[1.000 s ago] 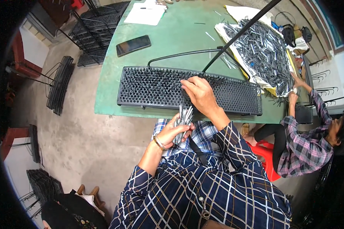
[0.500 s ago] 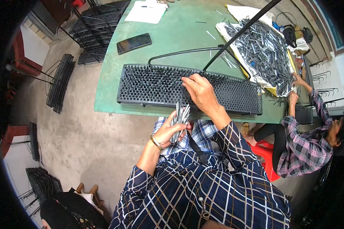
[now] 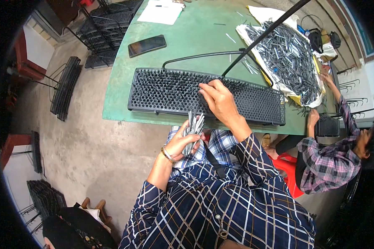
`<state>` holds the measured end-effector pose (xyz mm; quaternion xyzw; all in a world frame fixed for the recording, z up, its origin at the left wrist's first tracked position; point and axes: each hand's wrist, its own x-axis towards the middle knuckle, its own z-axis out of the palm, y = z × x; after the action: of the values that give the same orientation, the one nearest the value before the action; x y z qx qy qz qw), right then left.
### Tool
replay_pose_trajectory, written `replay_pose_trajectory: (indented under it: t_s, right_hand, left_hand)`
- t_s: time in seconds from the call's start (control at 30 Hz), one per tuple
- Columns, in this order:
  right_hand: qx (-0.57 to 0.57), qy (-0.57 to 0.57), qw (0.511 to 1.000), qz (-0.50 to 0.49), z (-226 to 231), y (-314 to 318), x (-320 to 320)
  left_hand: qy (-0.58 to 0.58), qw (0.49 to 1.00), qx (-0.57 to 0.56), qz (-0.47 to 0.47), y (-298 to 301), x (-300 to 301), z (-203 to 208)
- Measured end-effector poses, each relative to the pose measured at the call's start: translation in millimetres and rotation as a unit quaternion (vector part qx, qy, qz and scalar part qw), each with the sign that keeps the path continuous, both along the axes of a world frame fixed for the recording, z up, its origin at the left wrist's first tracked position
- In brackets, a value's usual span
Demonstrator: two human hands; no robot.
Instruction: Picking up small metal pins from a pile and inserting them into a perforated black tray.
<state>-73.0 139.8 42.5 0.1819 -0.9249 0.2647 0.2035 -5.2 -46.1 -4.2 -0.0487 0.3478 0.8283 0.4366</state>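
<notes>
A bundle of thin grey metal rods (image 3: 194,124) stands upright in my left hand (image 3: 178,145), just off the table's front edge. My right hand (image 3: 221,103) is over the middle of a long black rack (image 3: 259,106) full of round holes, its thumb and fingers pinched together. Whatever lies between those fingertips is too small or hidden to make out. Dark upright pieces (image 3: 166,85) fill many holes in the rack's left part. A long black rod (image 3: 266,35) and a bent black bar (image 3: 199,55) rise from the rack's far side.
On the green table (image 3: 195,39) lie a phone (image 3: 147,45), white paper (image 3: 160,13) and a sack heaped with metal rods (image 3: 282,58). At the right a co-worker (image 3: 332,159) sits reaching toward the sack. Black racks (image 3: 66,89) stand on the floor at left. Another person's dark-covered head (image 3: 79,228) shows lower left.
My hands have barely shifted; the left one, with its rods, sits slightly further left. At the right, the co-worker's hands have moved: one up along the sack, the other down toward the table edge.
</notes>
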Motion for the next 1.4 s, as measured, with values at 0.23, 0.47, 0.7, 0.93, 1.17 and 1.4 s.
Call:
replay_pose_trajectory:
  t_s: [0.23, 0.47, 0.7, 0.93, 1.17, 1.4]
  right_hand:
    - [-0.034, -0.154, 0.981, 0.113, 4, 3, 21]
    - [0.054, -0.111, 0.984, 0.129, 2, 15, 17]
    - [0.060, -0.070, 0.989, 0.114, 29, 35, 7]
    - [0.031, -0.097, 0.987, 0.128, 34, 23, -12]
    - [0.129, -0.071, 0.977, 0.152, 37, 8, -26]
    - [0.232, -0.120, 0.952, 0.161, 30, -9, -36]
  left_hand:
    - [0.016, 1.000, -0.005, -0.013, -5, -3, -5]
    - [0.051, 0.998, -0.009, -0.030, -5, -11, -3]
    - [0.043, 0.999, 0.016, 0.008, 4, -5, 3]
    - [-0.005, 0.999, 0.026, 0.021, 11, -4, -11]
    - [-0.003, 0.999, 0.016, 0.030, 13, -2, -12]
    - [0.026, 0.999, -0.010, 0.017, 13, -1, -9]
